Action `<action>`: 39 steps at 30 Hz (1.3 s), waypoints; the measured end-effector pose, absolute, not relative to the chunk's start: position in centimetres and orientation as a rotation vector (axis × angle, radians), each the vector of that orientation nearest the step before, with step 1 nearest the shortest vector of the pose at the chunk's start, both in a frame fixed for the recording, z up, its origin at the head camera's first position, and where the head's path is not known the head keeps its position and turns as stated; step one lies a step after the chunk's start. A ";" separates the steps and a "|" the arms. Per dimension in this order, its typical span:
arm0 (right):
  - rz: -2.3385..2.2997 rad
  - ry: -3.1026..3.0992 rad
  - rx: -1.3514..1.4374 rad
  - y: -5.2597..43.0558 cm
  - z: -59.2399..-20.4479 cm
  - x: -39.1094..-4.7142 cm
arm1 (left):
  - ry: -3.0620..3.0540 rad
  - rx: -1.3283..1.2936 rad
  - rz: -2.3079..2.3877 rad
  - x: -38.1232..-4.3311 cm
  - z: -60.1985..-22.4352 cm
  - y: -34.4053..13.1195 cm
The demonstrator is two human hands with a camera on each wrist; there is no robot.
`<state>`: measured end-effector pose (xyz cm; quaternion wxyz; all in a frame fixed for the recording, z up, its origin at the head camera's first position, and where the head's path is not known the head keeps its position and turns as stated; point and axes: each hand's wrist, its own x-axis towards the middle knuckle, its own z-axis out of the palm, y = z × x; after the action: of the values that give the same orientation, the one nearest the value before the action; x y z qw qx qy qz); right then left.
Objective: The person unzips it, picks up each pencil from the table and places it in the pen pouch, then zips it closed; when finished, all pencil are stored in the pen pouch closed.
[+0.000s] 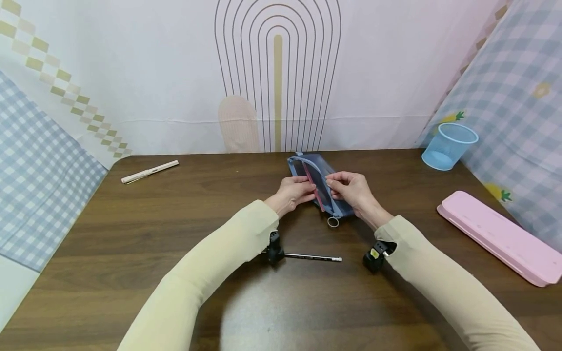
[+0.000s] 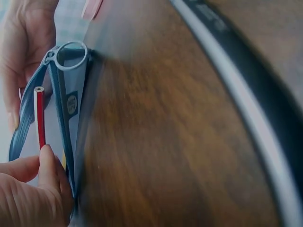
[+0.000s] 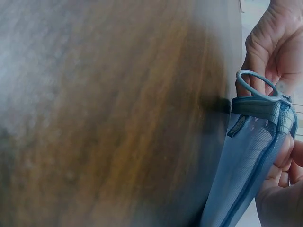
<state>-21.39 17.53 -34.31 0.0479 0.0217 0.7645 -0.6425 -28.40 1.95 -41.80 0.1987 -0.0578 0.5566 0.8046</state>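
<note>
Head view: left hand (image 1: 293, 193) is pinching a red pencil (image 2: 40, 118) in the gaping mouth of a blue mesh pouch (image 1: 320, 164); right hand (image 1: 353, 191) is gripping the pouch's edge at its three o'clock. Pouch is sitting at one o'clock from the middle of the brown table (image 1: 175, 234). Around it: dark pencil (image 1: 313, 257) is lying at six, white pen (image 1: 150, 172) at nine; blue cup (image 1: 444, 147) is standing between two and three, pink case (image 1: 500, 238) resting between three and four.
</note>
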 end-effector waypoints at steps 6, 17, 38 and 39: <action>-1.962 2.323 0.061 17.6 -34.4 -21.4 | 1.601 -0.232 2.218 -26.5 -39.1 2.8; -1.918 2.370 0.073 17.6 -34.4 -21.6 | 1.582 0.062 1.979 -22.7 -36.1 0.2; -1.922 2.369 0.085 17.7 -34.4 -21.5 | 1.730 0.624 1.182 -18.2 -35.7 -5.2; -1.924 2.368 0.084 17.7 -34.4 -21.5 | 1.730 0.632 1.172 -18.2 -35.7 -5.2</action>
<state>-21.50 17.69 -34.36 0.0446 0.0275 0.7751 -0.6296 -18.17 -5.20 -35.71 0.4613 0.2569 0.7032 0.4762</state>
